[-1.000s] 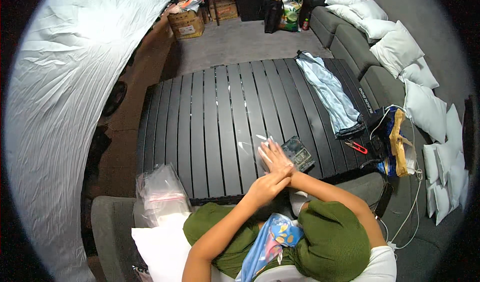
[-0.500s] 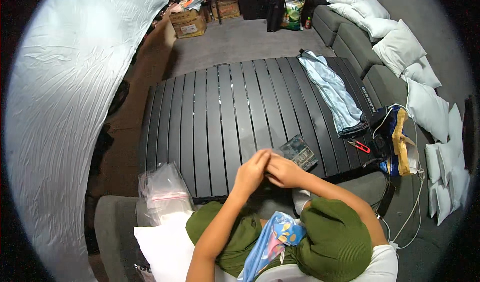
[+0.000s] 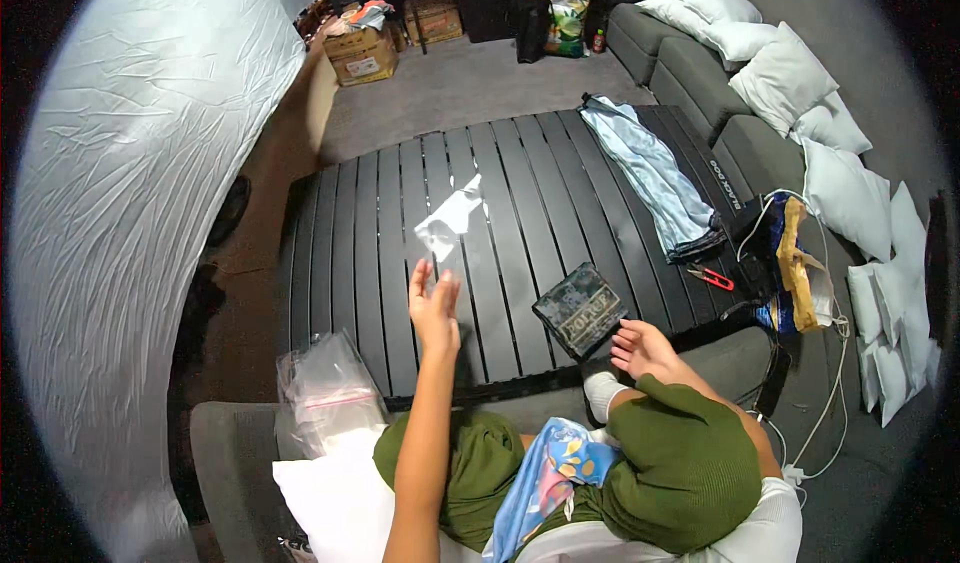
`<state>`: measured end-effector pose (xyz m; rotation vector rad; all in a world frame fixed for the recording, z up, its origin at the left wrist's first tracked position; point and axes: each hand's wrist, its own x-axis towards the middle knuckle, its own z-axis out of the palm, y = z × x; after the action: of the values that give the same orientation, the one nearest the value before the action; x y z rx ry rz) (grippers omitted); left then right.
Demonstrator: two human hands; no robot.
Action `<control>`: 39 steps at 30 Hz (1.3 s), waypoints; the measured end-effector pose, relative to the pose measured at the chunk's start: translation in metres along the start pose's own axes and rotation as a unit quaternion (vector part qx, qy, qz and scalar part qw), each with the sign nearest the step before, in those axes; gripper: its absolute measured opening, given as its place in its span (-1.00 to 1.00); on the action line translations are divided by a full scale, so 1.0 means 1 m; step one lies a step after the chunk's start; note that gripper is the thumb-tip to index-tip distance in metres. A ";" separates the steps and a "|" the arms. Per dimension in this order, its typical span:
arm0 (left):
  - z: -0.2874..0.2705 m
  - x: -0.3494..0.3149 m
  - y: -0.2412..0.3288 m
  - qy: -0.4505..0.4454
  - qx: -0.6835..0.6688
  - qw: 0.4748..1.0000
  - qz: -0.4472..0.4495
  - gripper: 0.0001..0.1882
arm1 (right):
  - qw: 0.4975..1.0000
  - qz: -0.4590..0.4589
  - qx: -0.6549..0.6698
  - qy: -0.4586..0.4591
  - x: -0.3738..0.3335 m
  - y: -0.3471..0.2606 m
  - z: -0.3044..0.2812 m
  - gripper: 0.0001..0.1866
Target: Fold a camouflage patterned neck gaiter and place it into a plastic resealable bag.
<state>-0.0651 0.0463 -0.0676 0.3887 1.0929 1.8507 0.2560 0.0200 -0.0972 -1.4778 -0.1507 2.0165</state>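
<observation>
My left hand [image 3: 434, 308] is raised over the near middle of the table, fingers apart. Just beyond its fingertips is a piece of clear plastic [image 3: 448, 219], shining white in the light; whether it lies on the table or is in the air I cannot tell. My right hand [image 3: 642, 349] is at the table's near edge, fingers loosely apart. Close to its fingertips lies a flat, dark camouflage-patterned square [image 3: 580, 311] that looks like a wallet; contact between them is unclear.
On the black slatted table [image 3: 345, 263] lie a light-blue cloth bundle [image 3: 655, 178] and red thread snips [image 3: 715, 279]. A stack of clear plastic bags [image 3: 335, 398] sits at near left. A blue-and-gold bag [image 3: 795, 263] with white cables is at right. White pillows [image 3: 785, 73] line the grey sofa.
My hands have come apart from near each other: the left moved left, the right moved right and nearer. The clear plastic now shows beyond my left hand. The view has shifted slightly.
</observation>
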 end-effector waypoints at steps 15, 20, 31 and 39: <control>-0.010 -0.001 -0.014 -0.022 0.071 0.997 0.036 -0.46 | 0.946 -0.210 -0.204 0.136 0.040 0.012 0.051 -0.75; 0.005 -0.002 -0.013 -0.040 0.392 0.882 0.258 -0.49 | 0.907 -0.209 -0.315 0.188 0.052 0.016 0.054 -0.77; -0.003 0.009 -0.016 -0.075 0.466 0.845 0.251 -0.43 | 0.978 -0.205 -0.023 0.034 0.054 0.001 0.058 -0.85; 0.001 0.003 -0.010 -0.090 0.471 0.827 0.293 -0.31 | 0.984 -0.155 0.053 -0.071 0.049 0.005 0.060 -0.79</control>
<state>-0.0600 0.0512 -0.0758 1.5877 1.8464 1.5530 0.1913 0.0583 -0.1180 -1.1663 -0.3085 1.8446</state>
